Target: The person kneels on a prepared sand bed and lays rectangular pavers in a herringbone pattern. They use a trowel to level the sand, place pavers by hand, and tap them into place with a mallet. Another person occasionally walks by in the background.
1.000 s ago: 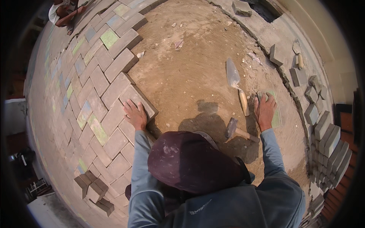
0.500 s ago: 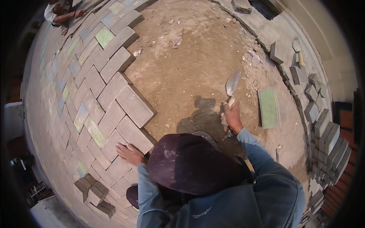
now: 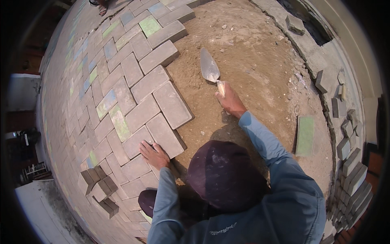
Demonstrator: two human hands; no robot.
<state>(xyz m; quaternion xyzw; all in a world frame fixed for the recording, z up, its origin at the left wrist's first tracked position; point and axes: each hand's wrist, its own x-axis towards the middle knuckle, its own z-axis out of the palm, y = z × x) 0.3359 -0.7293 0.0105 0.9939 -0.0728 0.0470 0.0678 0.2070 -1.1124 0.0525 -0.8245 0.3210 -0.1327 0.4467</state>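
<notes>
My right hand [image 3: 231, 99] grips the wooden handle of a pointed trowel [image 3: 209, 66]. Its grey metal blade lies over the brown sand bed [image 3: 248, 69], close to the stepped edge of the laid pavers. Flat on the paving rests my left hand [image 3: 154, 155], its fingers spread over a grey paver [image 3: 138, 142]. Rectangular pavers, mostly grey with some tinted green or blue, interlock in a zigzag pattern to the left. Alone on the sand to the right lies a green-topped paver [image 3: 305, 136].
Several loose pavers [image 3: 105, 188] are piled on the paving at the lower left. Stacked pavers [image 3: 357, 179] line the right side, beside a cracked concrete strip [image 3: 321, 63]. Another trowel [image 3: 342, 84] lies there. A person's foot [image 3: 102, 9] shows at the top left.
My right hand has swung the trowel left and forward, toward the paver edge. My left hand stays on the paving. The view has shifted, and less of the other person shows.
</notes>
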